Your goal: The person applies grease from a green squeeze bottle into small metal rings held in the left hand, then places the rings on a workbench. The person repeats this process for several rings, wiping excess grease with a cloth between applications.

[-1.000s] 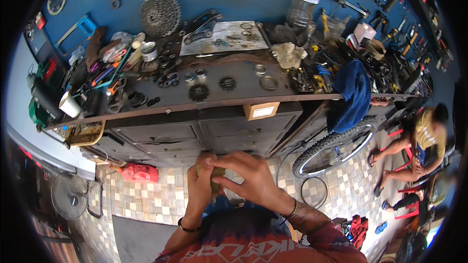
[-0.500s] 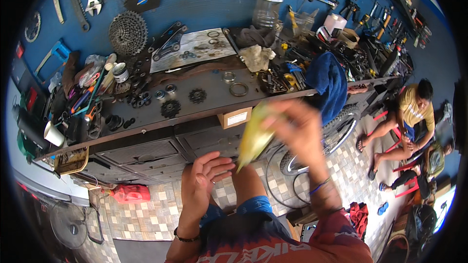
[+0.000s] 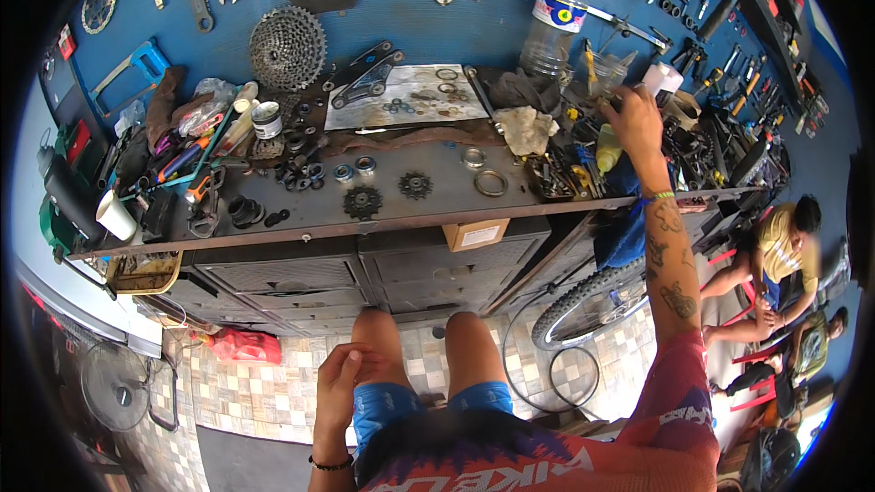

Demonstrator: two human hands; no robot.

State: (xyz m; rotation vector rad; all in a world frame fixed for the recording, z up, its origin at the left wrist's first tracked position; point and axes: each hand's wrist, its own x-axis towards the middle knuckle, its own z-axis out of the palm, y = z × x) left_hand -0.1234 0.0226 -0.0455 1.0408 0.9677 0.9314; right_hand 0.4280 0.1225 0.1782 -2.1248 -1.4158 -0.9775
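Right hand (image 3: 635, 128) is out over the tabletop (image 3: 305, 205), by the yellow bottle (image 3: 608, 157), grip unclear; well apart, left hand (image 3: 341, 377) hangs empty, loosely cupped.

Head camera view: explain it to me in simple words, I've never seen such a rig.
There is no machine here: a person works with two bare hands. A wide fisheye camera worn on the head looks down, so straight edges bend. On the workbench lie two dark cogs, metal rings and a stained white sheet, among other parts. The right hand is at a yellowish bottle; whether it grips it is unclear. The left hand shows nothing held.
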